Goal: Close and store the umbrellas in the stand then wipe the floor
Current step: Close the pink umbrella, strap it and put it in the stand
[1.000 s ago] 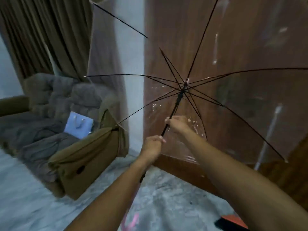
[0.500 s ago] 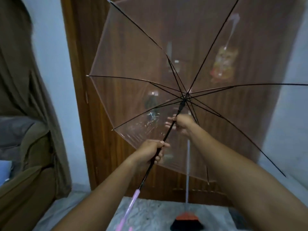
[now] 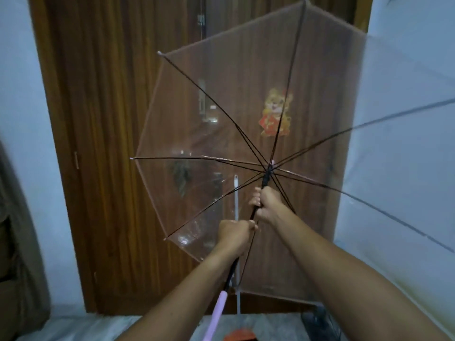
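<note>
Umbrella: the clear plastic umbrella with black ribs (image 3: 221, 134) is spread open and held up mid-scene, in front of the brown wooden door (image 3: 105, 143).
Shaft: the black shaft (image 3: 265, 182) slants down and left to a pink handle (image 3: 218, 313) at the near edge.
Canopy edges: the left rib tips lie over the door. The right side crosses the right white wall (image 3: 406, 70) and leaves the frame. The lower rim hangs above the grey floor (image 3: 98, 326).
Open room: door face and the left white wall (image 3: 19, 107) show between the canopy's left rim and the brown curtain (image 3: 14, 242).
Right grip (image 3: 267, 205): clenched round the shaft just under the rib hub.
Left grip (image 3: 234, 236): clenched round the shaft just below the right one.
Behind: the red-headed broom (image 3: 238, 335) stands by the door.
</note>
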### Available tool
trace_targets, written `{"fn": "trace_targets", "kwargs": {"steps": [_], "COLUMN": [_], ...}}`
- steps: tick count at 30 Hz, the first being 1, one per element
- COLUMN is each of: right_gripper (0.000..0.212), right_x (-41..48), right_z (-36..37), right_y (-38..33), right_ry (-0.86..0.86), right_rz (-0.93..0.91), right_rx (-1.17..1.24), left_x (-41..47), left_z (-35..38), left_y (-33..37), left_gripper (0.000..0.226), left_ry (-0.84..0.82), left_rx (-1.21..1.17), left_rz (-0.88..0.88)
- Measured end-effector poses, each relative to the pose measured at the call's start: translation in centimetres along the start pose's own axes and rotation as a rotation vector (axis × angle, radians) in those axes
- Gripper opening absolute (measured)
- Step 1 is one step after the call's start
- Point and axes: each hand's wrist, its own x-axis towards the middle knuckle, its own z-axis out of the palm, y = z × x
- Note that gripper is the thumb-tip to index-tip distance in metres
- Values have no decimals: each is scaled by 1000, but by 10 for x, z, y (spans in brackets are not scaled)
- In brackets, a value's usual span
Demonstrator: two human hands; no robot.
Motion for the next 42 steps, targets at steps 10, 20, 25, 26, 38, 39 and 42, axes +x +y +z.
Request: {"fn": "trace_targets", "kwargs": {"steps": [10, 20, 25, 26, 38, 39, 42], "right_gripper": [34, 20, 37, 39, 37, 38, 42], "right_x": [-9, 12, 17, 18, -3, -6, -14], "right_z": [-45, -50, -50, -51, -24, -19, -8], "right_y": [5, -19, -32, -31, 3, 7, 20], "right_ry": [8, 28, 80, 86, -48, -69, -104], "right_rz": [84, -11, -29, -29, 87, 97, 137], "right_rx": [77, -29, -1, -5, -159, -150, -98], "left_x": [6, -20, -23, -23, -5, -2, 7], "left_z": [49, 37, 31, 30, 12, 9, -3], "left_y": [-18, -20, -20, -19, -20, -21, -25], "left_gripper": [28, 29, 30, 30, 32, 32, 34], "left_ry": [-91, -94, -108, -120, -39, -20, 8], "left_rx": [-181, -17, 42, 34, 28, 30, 64], "left_rz": [-214, -57, -26, -27, 17, 17, 11]}}
